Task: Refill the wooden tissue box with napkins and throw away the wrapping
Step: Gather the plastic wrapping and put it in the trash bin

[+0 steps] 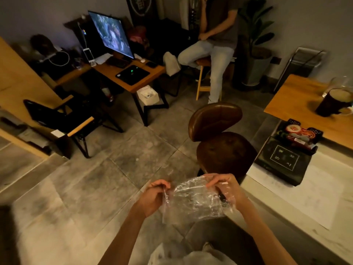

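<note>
A clear, crinkled plastic wrapping (193,199) hangs stretched between both my hands in front of me, above the tiled floor. My left hand (155,196) pinches its left edge with curled fingers. My right hand (222,185) grips its upper right edge, and part of the plastic drapes over that hand and wrist. No wooden tissue box or napkins show in the head view.
A brown leather stool (219,142) stands just beyond my hands. A white counter (305,192) with a black box (284,159) runs along the right. A desk with a monitor (110,35) is far left, a person sits on a wooden stool (203,77), and a black folding chair (63,119) stands left.
</note>
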